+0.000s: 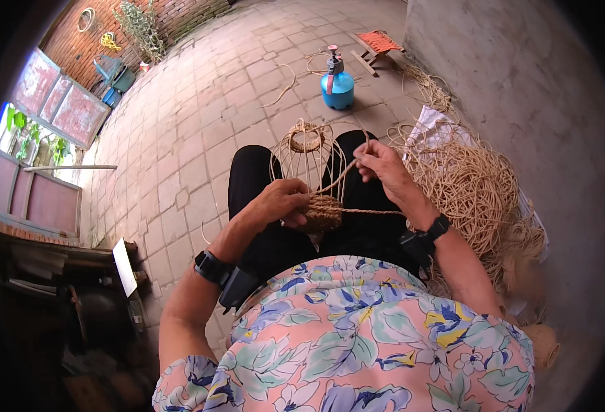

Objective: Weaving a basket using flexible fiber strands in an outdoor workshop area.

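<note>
Frame centre: left hand [283, 202] clamped on woven basket [325, 214]; right hand [385, 168] pinching cord [338, 179]. Advisable: basket steady, cord evenly taut, kink-free.

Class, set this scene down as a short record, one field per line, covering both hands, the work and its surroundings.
Left hand: gripping the woven piece
Right hand: pinching a cord that leads to the woven piece
Work's far end: a small ring, joined by spread strands
Person's right: heap of cord, partly over a white sheet
Ahead on the paving: blue spray bottle; low stool with orange seat
</note>
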The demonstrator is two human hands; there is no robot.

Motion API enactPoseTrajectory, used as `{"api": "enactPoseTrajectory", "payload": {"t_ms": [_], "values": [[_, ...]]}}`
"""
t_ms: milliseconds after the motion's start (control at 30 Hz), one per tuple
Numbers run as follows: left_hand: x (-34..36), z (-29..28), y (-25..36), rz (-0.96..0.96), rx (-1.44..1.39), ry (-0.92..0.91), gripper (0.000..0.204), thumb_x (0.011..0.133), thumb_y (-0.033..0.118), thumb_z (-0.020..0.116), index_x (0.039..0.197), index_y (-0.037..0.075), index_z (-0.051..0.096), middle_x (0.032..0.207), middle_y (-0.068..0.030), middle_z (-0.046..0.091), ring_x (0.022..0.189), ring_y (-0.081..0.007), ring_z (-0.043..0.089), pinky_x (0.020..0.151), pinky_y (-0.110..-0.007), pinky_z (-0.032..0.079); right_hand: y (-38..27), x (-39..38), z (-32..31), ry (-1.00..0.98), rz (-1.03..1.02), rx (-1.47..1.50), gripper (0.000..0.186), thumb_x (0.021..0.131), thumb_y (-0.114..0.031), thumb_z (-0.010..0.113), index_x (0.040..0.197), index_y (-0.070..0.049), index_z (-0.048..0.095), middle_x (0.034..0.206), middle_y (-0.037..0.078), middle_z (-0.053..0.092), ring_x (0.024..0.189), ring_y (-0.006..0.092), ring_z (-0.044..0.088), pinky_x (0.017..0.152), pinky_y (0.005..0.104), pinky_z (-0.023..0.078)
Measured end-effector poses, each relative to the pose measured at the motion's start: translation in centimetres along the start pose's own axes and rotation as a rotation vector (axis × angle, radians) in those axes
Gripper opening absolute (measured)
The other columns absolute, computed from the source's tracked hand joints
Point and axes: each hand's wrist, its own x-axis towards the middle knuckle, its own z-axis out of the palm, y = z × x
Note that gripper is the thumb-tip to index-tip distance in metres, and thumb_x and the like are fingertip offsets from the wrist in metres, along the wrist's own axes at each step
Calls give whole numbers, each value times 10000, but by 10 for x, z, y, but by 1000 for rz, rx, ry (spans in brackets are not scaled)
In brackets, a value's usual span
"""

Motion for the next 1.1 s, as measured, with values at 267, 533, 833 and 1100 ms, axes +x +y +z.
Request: {"api": "enactPoseTrajectory", "payload": {"t_ms": [267,533,833,1100], "values": [[1,8,-32,113,-105,117,181,886,171,587,953,3,591,782,-46,630,623,-113,638,560,-232,527,-1,42,56,126,-582,-836,107,813,-124,630,892,-52,624,772,93,625,683,243,617,623,339,496],[-4,8,-40,157,-130,140,189,861,195,602,910,13,586,752,-32,615,607,-98,608,570,-227,501,8,31,69,102,-255,-576,244,806,-110,588,1046,-68,572,765,110,621,637,266,633,588,380,509],[-12,15,-17,579,632,744,205,829,168,639,983,34,613,840,-110,652,728,-246,643,665,-333,508,-2,-49,8,-270,287,-32,177,920,-164,574,1046,-41,565,676,-23,558,472,28,468,399,169,358],[-1,28,3,470,763,392,172,848,151,563,952,39,642,785,-187,662,738,-356,653,672,-402,521,-20,-56,-30,-87,87,217,154,898,-218,648,877,-90,565,586,-76,434,452,15,377,394,167,296]]}}
